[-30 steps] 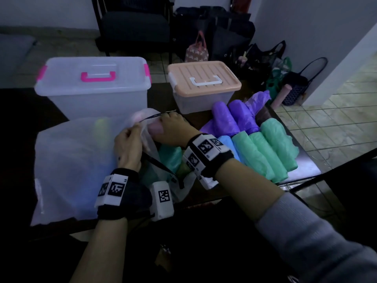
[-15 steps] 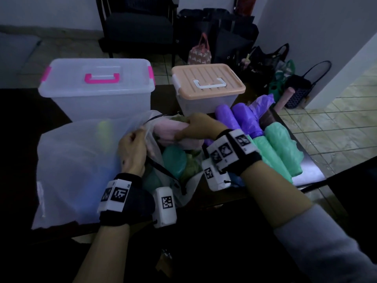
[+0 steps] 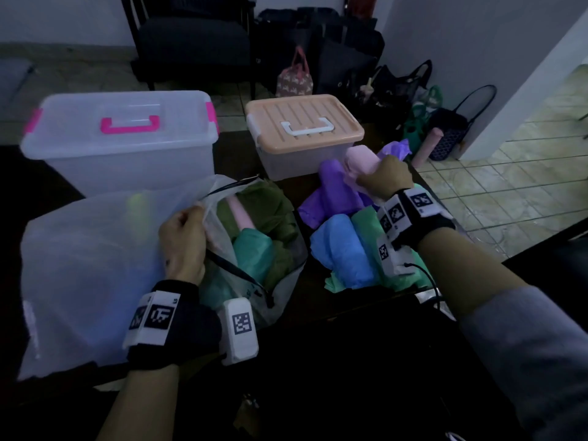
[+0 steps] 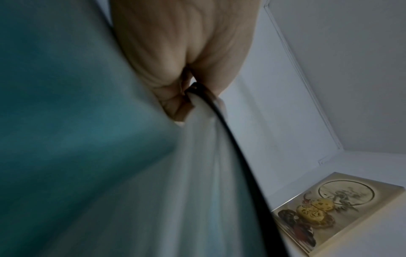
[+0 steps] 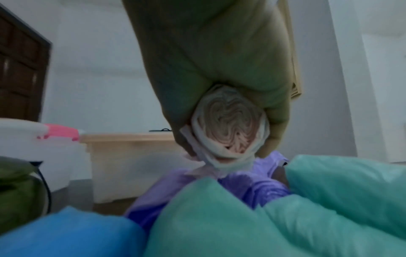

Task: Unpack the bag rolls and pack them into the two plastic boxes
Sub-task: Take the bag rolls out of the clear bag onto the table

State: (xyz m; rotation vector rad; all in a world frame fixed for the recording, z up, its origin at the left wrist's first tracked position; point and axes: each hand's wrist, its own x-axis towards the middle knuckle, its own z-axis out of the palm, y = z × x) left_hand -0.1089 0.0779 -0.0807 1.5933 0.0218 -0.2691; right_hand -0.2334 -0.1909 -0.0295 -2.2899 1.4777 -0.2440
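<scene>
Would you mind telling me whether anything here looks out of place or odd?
Nothing looks spilled or damaged. One oddity for packing: both boxes, the clear box and the peach-lidded box, have their lids on, while the right hand already holds a pink roll over the loose rolls heaped beside them.

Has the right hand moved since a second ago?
Yes. The right hand left the bag's mouth and went rightward, carrying a pink roll over the pile beside the peach-lidded box.

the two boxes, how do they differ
The left box is larger and taller, with a clear lid and pink handle and latches. The right box is smaller, with a peach ribbed lid and white handle. Both have translucent walls, closed lids, and stand on the table.
</scene>
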